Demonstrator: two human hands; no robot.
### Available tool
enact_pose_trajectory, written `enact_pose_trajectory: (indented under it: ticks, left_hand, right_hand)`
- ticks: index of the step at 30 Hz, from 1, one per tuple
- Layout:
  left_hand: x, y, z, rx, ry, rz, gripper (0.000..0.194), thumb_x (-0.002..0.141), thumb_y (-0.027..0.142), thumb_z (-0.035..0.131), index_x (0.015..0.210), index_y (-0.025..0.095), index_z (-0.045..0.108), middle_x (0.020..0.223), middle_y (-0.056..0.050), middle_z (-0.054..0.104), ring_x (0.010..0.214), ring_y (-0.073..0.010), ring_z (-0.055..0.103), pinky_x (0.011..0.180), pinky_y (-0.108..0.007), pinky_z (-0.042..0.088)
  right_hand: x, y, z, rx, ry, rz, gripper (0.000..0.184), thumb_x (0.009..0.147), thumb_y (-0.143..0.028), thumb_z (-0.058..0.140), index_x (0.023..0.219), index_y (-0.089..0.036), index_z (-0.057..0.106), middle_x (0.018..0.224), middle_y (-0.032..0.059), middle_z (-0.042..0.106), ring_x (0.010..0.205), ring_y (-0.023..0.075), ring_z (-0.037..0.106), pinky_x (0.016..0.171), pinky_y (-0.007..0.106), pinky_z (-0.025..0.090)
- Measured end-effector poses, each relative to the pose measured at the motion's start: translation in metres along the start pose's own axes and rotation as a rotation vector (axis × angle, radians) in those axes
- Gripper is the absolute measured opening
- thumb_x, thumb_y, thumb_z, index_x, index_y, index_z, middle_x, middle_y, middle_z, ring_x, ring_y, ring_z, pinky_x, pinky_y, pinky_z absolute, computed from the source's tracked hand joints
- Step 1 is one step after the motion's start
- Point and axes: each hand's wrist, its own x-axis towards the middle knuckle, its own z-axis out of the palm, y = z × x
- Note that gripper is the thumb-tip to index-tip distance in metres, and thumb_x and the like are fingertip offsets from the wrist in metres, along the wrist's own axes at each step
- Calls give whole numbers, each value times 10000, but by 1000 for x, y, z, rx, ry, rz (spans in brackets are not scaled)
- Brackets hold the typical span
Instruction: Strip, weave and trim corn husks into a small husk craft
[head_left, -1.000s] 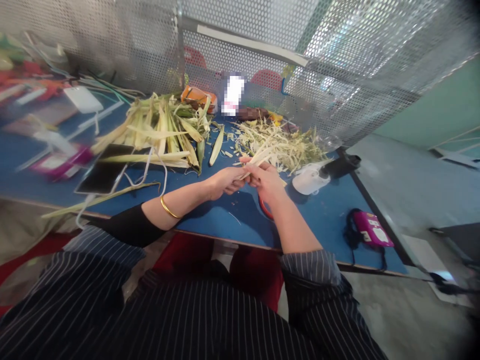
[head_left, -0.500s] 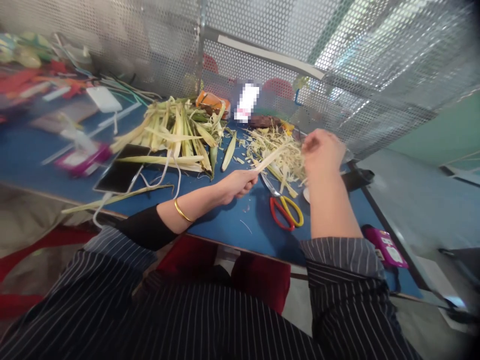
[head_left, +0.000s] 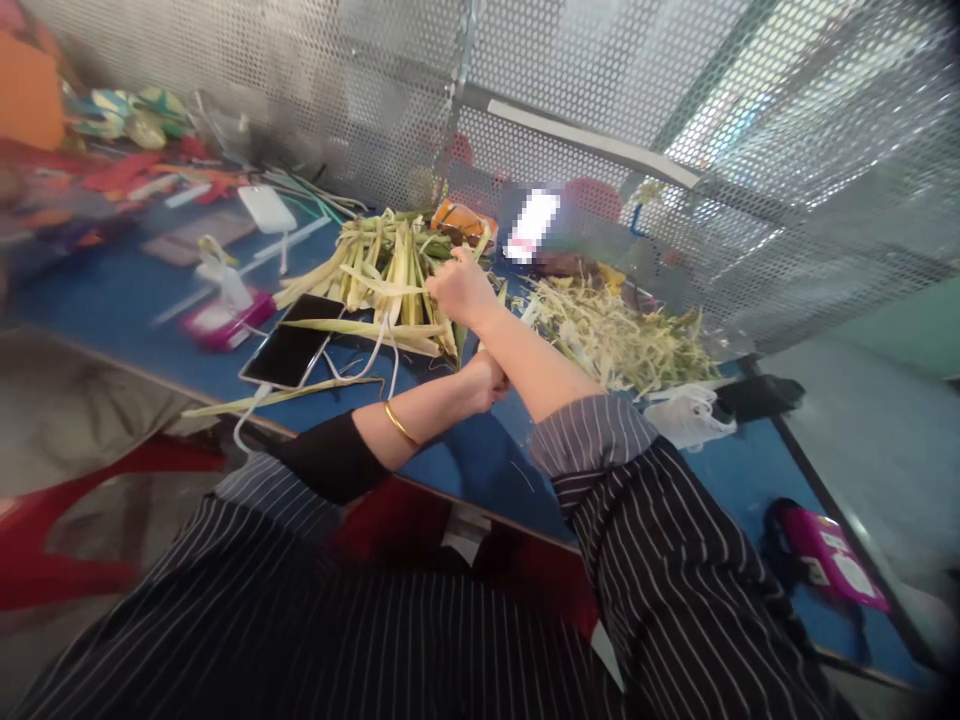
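My left hand [head_left: 486, 382] is closed on a pale corn husk strip [head_left: 528, 313]; its end shows past my right forearm. That forearm crosses over in front and hides most of the strip. My right hand [head_left: 461, 290], its fingers curled together, is at the right side of a pile of long corn husks [head_left: 401, 262]. Whether a husk is between those fingers is hidden. To the right of my arms lies a heap of shredded husk [head_left: 622, 335]. The scissors are out of sight behind my right arm.
A dark-screened phone [head_left: 294, 340] with a white cable lies left of my hands, near a purple tissue pack [head_left: 229, 320]. A white plastic bag [head_left: 691, 415] and another purple pack [head_left: 836, 560] are on the right. A perforated metal screen [head_left: 570, 70] rises behind the blue table [head_left: 450, 450].
My right hand has swung left from above the shredded husk to the husk pile, crossing over my left hand. My left hand keeps its grip on the strip. The view has shifted slightly.
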Motion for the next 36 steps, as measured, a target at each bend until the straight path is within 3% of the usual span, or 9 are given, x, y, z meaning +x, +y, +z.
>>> enact_pose_trajectory:
  ticks: [3,7,11,15,17,21,25,29,36]
  left_hand:
    - [-6,3,2,58,-37,26,311,887,131,481,598,176,375,441,76,272,336,-23,169,393,-180,42]
    - [-4,9,0,97,-116,13,339,969,276,430,645,174,429,454,99,224,322,-24,175,359,-181,73]
    - [3,20,-6,98,-318,-38,373,1002,326,386,693,152,502,465,107,190,323,-26,161,330,-167,103]
    - [5,22,-7,248,-432,-74,344,931,402,549,744,120,614,481,111,164,345,-16,130,332,-158,91]
    - [3,16,-5,411,-409,32,353,867,453,632,750,120,652,489,108,177,362,-6,120,349,-165,65]
    - [0,-2,0,660,-358,239,247,762,384,754,757,148,681,470,93,232,394,-22,162,385,-192,90]
    - [0,-13,5,893,-289,319,226,649,323,816,695,154,674,475,62,368,414,-38,233,398,-221,132]
    - [3,-17,4,983,-229,382,197,658,313,792,668,156,674,500,42,438,446,-52,284,419,-226,177]
    - [9,-24,-1,1110,-216,463,278,615,396,816,672,156,687,508,42,419,487,-69,305,463,-227,191]
  right_hand:
    - [-28,18,-13,30,199,124,350,942,-106,345,963,-143,693,916,109,688,901,224,572,939,432,334]
    - [-109,49,-33,58,479,366,305,982,-233,382,1020,-256,683,919,30,677,955,190,585,1030,425,308]
    - [-198,73,-37,87,606,464,252,957,-259,469,937,-302,716,913,-2,692,1000,173,616,1070,429,308]
    - [-247,80,-32,152,618,533,231,921,-244,524,879,-307,742,906,4,706,1062,202,615,1063,459,326]
    - [-254,78,-29,204,603,535,228,916,-239,532,884,-315,744,925,6,715,1076,211,609,1065,472,324]
    - [-250,70,-24,294,514,559,233,927,-246,517,909,-321,736,950,6,721,1091,217,593,1065,482,317]
    - [-242,60,-18,317,462,588,254,929,-221,493,928,-298,735,933,16,714,1072,211,588,1084,468,297]
    - [-238,54,-12,308,453,633,270,925,-211,469,947,-281,728,950,23,712,1050,221,588,1086,478,292]
    - [-234,47,-7,329,501,739,260,896,-183,464,884,-254,714,890,28,708,960,238,610,1063,495,314]
